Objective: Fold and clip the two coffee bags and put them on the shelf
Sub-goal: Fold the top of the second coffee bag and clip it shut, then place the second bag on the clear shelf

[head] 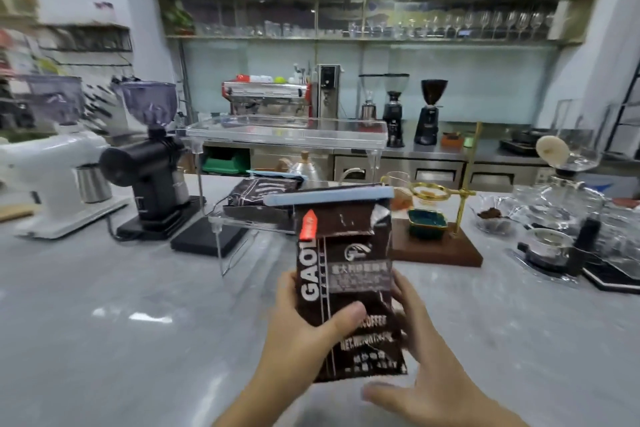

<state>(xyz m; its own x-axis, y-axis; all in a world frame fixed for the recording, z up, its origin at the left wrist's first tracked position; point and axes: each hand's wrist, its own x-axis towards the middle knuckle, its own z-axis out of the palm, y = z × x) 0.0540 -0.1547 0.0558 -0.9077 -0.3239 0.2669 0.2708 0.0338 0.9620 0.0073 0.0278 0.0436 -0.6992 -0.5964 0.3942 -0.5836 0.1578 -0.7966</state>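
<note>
A dark brown coffee bag [346, 274] with white lettering is held upright above the grey counter, its top folded and closed by a light blue clip [329, 197]. My left hand [304, 336] grips its lower left side, thumb across the front. My right hand [426, 367] supports the right edge and back, fingers spread. A second coffee bag [259, 192] with a blue clip [277, 174] lies on the lower level of the clear acrylic shelf [287, 135], straight behind the held bag.
A black grinder [149, 163] and a white grinder [52, 177] stand left of the shelf. A black scale [207, 236] sits by the shelf's foot. A wooden pour-over stand [440, 243] and glassware [561, 218] crowd the right. Bare counter lies near me.
</note>
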